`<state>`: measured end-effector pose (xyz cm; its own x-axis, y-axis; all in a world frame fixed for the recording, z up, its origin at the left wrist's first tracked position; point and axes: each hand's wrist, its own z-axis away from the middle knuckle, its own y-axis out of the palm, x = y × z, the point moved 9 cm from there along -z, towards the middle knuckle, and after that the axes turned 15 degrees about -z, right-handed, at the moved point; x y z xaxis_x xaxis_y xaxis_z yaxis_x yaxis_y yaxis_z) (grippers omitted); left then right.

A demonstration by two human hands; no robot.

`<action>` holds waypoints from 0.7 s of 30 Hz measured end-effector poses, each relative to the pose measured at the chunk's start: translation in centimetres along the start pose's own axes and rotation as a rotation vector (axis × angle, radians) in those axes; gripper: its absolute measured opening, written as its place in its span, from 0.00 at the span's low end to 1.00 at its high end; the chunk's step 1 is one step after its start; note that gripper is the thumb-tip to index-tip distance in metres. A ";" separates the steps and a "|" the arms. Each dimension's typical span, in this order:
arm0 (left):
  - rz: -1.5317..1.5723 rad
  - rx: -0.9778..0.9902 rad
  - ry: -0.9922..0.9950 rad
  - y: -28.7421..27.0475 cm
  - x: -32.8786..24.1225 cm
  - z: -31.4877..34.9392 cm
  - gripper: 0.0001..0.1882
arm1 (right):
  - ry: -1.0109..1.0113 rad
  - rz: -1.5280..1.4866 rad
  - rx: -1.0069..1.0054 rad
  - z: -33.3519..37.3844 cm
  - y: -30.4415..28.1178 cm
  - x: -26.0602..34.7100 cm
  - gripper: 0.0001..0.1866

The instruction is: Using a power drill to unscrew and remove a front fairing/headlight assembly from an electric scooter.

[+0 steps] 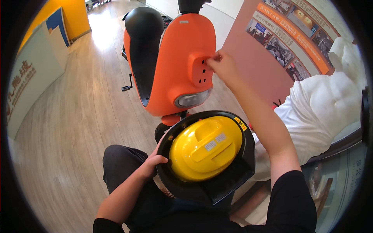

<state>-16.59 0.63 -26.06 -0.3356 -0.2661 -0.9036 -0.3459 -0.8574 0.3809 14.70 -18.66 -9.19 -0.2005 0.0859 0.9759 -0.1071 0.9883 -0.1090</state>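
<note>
white draped statue (322,103) | photo panel (260,73) | pale counter (44,64) | plank floor (74,128)

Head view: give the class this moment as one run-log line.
Left hand: grips black container; yellow helmet: inside container; right hand: at holed panel of orange scooter; right-hand contents: unclear

L fingers (159,159) on blk basket (232,174) w/ helmet (205,155), R fingers (213,65) @ scooter (180,66)
</note>
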 end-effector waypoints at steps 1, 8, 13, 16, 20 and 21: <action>-0.005 0.000 0.002 -0.1 0.1 0.0 0.58 | -0.353 0.454 0.056 1.4 1.2 2.9 0.11; -0.005 0.017 0.040 0.5 -0.1 -0.6 0.57 | -0.666 0.681 0.141 4.0 1.6 4.4 0.11; 0.024 0.000 0.013 0.7 -0.7 -0.5 0.56 | -0.721 0.762 0.220 3.3 2.8 4.6 0.09; -0.009 -0.020 0.018 1.3 -1.7 -0.1 0.55 | -0.598 0.678 0.143 1.9 1.7 4.5 0.08; 0.016 -0.050 -0.013 0.9 -1.1 0.2 0.53 | -0.312 0.459 0.019 1.1 1.3 3.2 0.08; 0.023 -0.051 -0.010 1.0 -1.1 0.2 0.53 | -0.150 0.241 -0.021 0.5 0.7 1.9 0.09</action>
<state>-16.69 0.15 -24.62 -0.3519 -0.2821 -0.8925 -0.2925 -0.8726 0.3912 13.72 -17.89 -7.50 -0.3594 0.3010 0.8833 -0.0192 0.9440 -0.3295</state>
